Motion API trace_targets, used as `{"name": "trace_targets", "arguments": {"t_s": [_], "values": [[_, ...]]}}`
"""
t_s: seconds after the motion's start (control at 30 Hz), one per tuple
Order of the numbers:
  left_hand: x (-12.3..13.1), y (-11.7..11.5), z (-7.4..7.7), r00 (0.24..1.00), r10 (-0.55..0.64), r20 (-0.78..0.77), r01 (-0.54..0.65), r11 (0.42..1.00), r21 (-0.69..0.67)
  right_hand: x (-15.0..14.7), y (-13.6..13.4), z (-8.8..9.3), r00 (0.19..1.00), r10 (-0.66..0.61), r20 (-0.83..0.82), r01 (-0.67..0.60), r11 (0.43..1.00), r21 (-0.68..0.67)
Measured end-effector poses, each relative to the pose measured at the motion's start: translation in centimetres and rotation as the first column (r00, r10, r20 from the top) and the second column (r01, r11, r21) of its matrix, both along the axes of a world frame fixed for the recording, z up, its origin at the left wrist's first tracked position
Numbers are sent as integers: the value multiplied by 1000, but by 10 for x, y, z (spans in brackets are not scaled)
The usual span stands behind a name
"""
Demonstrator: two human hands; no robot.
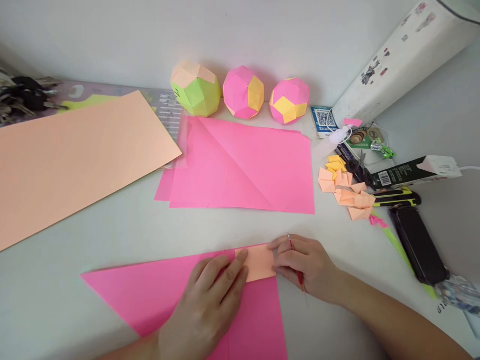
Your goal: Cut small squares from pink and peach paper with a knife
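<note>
A pink paper triangle (150,290) lies on the white table near me. A small orange paper piece (260,262) rests on its top right corner. My left hand (210,305) lies flat on the pink paper, its fingertips pressing the orange piece's left edge. My right hand (303,265) is closed around a thin red pen (296,262) at the orange piece's right edge.
Pink sheets (243,165) lie in the middle, a large orange sheet (71,155) at the left. Three paper balls (243,92) stand at the back. Folded orange and yellow pieces (345,187), scissors, a cutter (397,197), a black case (418,245) and a box crowd the right.
</note>
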State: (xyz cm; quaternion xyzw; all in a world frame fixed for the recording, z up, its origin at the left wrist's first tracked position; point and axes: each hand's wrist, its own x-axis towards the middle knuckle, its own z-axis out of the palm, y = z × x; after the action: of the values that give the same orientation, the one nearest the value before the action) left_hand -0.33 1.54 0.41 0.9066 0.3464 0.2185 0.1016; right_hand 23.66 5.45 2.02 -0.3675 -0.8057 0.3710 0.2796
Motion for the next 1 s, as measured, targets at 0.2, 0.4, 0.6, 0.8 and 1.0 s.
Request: {"name": "trace_targets", "arguments": {"t_s": [0.2,0.4,0.6,0.8,1.0], "values": [[-3,-1,0,1000,-15,2,15,1000,4,2,-2,-4,1000,6,9,-6,1000,2],[-2,4,7,998,-54,-17,55,998,41,4,-2,-5,999,5,50,-7,999,35],[-2,5,9,998,-52,-35,54,998,43,1,-1,-2,1000,3,-22,-3,1000,17],[-3,5,8,997,-64,-42,65,998,26,1,-1,-3,1000,4,-30,-5,1000,-6],[-2,6,8,998,-68,-16,69,997,20,1,2,-1,999,15,-40,-15,1000,-6]]}}
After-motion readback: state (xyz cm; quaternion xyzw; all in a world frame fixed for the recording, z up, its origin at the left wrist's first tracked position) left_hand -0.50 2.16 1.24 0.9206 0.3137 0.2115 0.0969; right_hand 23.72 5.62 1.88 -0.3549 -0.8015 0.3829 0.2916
